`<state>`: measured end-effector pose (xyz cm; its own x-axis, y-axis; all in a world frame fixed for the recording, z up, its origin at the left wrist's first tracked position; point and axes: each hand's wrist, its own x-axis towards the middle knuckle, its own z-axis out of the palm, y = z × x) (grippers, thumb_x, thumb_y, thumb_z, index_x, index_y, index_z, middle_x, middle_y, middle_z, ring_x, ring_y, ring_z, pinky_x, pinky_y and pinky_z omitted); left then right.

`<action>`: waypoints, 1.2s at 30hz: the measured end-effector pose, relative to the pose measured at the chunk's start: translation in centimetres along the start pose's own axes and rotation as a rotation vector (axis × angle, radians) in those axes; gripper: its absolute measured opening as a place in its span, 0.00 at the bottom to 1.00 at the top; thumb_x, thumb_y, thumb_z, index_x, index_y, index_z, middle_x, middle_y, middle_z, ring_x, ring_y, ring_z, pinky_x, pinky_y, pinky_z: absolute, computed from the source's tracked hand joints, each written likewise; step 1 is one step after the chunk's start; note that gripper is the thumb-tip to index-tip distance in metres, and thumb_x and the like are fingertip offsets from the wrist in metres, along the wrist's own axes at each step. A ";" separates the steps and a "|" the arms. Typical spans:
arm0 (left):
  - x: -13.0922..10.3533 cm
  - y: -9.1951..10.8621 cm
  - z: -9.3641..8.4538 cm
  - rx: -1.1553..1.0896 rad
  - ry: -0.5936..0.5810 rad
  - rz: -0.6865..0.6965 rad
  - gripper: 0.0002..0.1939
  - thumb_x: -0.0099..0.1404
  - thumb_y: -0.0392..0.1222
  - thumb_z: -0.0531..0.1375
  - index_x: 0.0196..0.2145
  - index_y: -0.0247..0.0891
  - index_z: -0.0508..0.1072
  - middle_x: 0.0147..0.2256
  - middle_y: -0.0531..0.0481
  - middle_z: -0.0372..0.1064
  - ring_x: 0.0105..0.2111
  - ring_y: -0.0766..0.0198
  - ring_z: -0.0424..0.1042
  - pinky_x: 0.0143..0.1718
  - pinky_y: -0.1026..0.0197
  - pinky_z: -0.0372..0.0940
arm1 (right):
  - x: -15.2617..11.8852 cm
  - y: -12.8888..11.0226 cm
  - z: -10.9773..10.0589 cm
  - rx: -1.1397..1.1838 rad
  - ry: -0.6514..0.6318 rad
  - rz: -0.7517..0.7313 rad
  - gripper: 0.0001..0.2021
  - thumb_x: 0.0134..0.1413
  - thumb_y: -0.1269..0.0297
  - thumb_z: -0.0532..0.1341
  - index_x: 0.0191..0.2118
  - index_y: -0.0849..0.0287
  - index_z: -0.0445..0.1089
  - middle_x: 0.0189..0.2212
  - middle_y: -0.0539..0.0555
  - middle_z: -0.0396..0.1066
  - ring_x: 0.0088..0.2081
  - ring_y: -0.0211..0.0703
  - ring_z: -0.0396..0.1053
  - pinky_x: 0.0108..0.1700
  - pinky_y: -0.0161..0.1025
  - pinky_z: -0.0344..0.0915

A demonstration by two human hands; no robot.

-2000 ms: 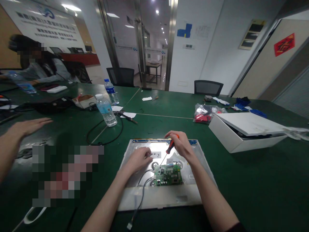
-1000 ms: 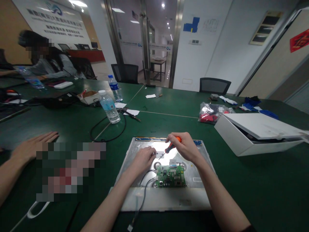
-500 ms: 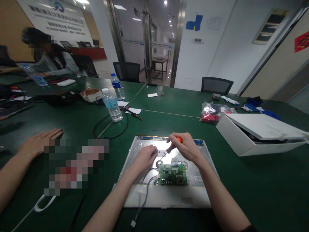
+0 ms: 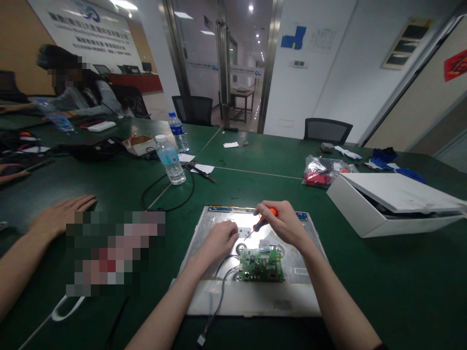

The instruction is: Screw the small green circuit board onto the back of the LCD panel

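While the right hand (image 4: 280, 221) is gripping the handle of an orange-and-dark screwdriver (image 4: 260, 222), the thin shaft is slanting down to the near left over a metal panel (image 4: 209, 221). The tip is pointing just beyond the far left corner of a green circuit board (image 4: 261, 265); whether it is touching the panel cannot be told. The left hand (image 4: 221, 238) is resting at the panel, left of the tip, with its fingers curling narrowly; whether they are holding a small part cannot be told. The circuit board is lying flat on the panel. A cable (image 4: 222, 299) is running from its left side past the panel's near edge, ending in a white connector (image 4: 201, 339). The panel is lying on the green desk (image 4: 365, 282). A white box (image 4: 365, 209) is standing to the right, a water bottle (image 4: 170, 161) is standing to the far left, and another person's hand (image 4: 62, 214) is resting at the left
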<state>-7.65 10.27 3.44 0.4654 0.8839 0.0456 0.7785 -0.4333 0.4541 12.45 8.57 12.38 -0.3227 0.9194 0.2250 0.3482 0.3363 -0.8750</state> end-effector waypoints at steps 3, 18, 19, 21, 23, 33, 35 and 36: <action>0.0 0.0 0.0 0.005 0.001 0.001 0.06 0.62 0.36 0.53 0.29 0.36 0.69 0.31 0.47 0.69 0.32 0.59 0.67 0.34 0.61 0.57 | 0.0 0.0 -0.1 -0.014 0.002 -0.007 0.17 0.62 0.55 0.52 0.28 0.59 0.68 0.22 0.52 0.73 0.26 0.42 0.74 0.29 0.33 0.63; 0.0 -0.3 0.2 0.003 0.006 0.007 0.06 0.61 0.35 0.52 0.30 0.37 0.69 0.31 0.47 0.69 0.32 0.59 0.67 0.34 0.60 0.58 | 0.0 -0.4 -0.4 -0.031 -0.012 -0.008 0.17 0.63 0.55 0.51 0.29 0.59 0.69 0.22 0.52 0.74 0.27 0.41 0.74 0.31 0.33 0.62; 0.1 -0.3 0.2 0.000 0.006 0.014 0.06 0.60 0.34 0.52 0.30 0.37 0.69 0.31 0.47 0.69 0.32 0.59 0.66 0.34 0.60 0.58 | 0.0 -0.5 -0.4 -0.036 -0.010 -0.010 0.17 0.63 0.55 0.51 0.30 0.59 0.69 0.22 0.52 0.75 0.27 0.41 0.74 0.32 0.34 0.62; 0.0 -0.3 0.2 -0.016 0.001 0.024 0.07 0.60 0.34 0.52 0.30 0.36 0.69 0.31 0.47 0.70 0.32 0.59 0.66 0.34 0.60 0.58 | 0.0 -0.6 -0.5 -0.055 -0.005 -0.016 0.17 0.63 0.55 0.51 0.29 0.59 0.68 0.22 0.52 0.75 0.27 0.40 0.73 0.32 0.34 0.62; -0.1 -0.1 -0.1 -0.051 -0.010 0.025 0.07 0.60 0.34 0.52 0.30 0.36 0.69 0.31 0.46 0.70 0.32 0.59 0.67 0.34 0.60 0.58 | 0.0 -0.8 -0.6 -0.081 -0.003 -0.023 0.17 0.63 0.55 0.51 0.28 0.59 0.68 0.22 0.52 0.75 0.26 0.40 0.73 0.32 0.34 0.62; -0.4 0.0 -1.0 -0.376 -0.252 -0.020 0.06 0.56 0.37 0.57 0.28 0.35 0.74 0.29 0.50 0.70 0.31 0.62 0.68 0.33 0.63 0.60 | 0.0 -0.6 -0.9 -0.128 -0.006 -0.037 0.17 0.63 0.57 0.52 0.26 0.59 0.67 0.23 0.51 0.76 0.24 0.38 0.71 0.28 0.32 0.58; -0.3 -0.3 -0.7 -0.421 -0.273 0.002 0.06 0.55 0.36 0.58 0.28 0.35 0.75 0.29 0.50 0.71 0.32 0.62 0.68 0.34 0.63 0.61 | 0.0 -0.6 -1.0 -0.125 -0.016 -0.038 0.17 0.63 0.58 0.52 0.26 0.59 0.67 0.23 0.51 0.76 0.24 0.37 0.71 0.27 0.32 0.57; -0.3 -0.4 -0.6 -0.437 -0.280 0.009 0.06 0.55 0.36 0.58 0.28 0.36 0.76 0.30 0.50 0.71 0.33 0.62 0.68 0.35 0.63 0.61 | 0.1 -0.6 -1.0 -0.124 -0.023 -0.039 0.17 0.63 0.58 0.52 0.26 0.59 0.67 0.23 0.51 0.76 0.24 0.37 0.71 0.27 0.32 0.57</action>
<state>-8.39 10.30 3.79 0.6126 0.7736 -0.1619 0.5533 -0.2734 0.7868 13.14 8.65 13.33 -0.3574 0.9008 0.2466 0.4407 0.3954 -0.8059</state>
